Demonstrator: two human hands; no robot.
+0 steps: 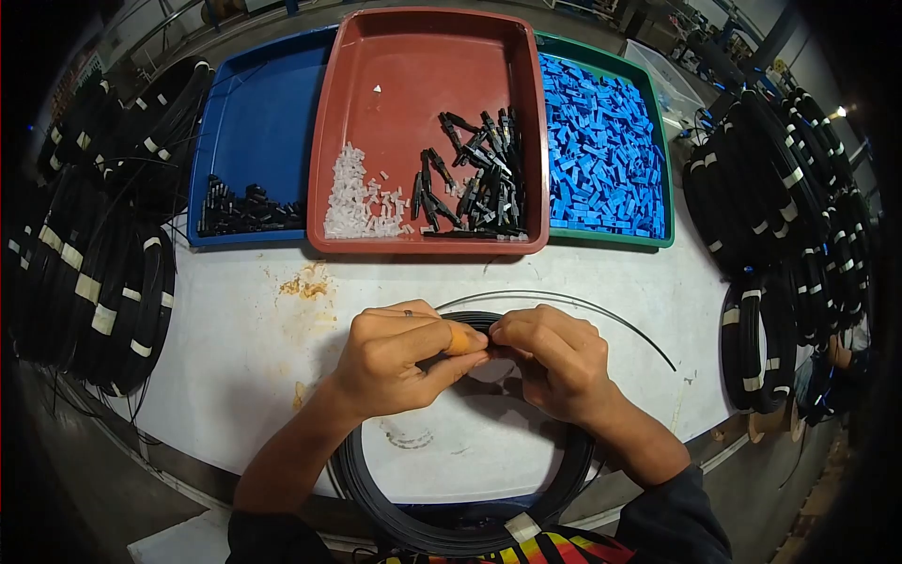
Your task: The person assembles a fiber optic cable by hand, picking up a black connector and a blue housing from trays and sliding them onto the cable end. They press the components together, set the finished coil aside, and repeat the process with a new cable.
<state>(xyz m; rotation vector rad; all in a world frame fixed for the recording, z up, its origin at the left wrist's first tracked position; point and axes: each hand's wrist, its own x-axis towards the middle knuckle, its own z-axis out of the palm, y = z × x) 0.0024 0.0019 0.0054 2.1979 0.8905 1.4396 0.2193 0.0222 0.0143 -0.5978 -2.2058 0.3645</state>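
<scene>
A coil of black cable [359, 479] rests upright-tilted or flat at the front edge of the white table, with a pale tape band [522, 527] at its near side. My left hand [404, 355] is closed at the coil's far side, an orange wrap on one finger, its fingertips pinched together. Opposite it, my right hand [554, 357] is closed too, its fingertips meeting those of the left. What the fingertips pinch is too small and hidden to make out. One loose cable end [648, 344] arcs out to the right beyond my right hand.
Behind the hands stand a blue tray [268, 94] with black parts, a red tray [423, 85] with clear pieces and black connectors, and a green tray [669, 211] of blue pieces. Taped black coils [89, 282] line the left side; more coils [752, 348] stand at right.
</scene>
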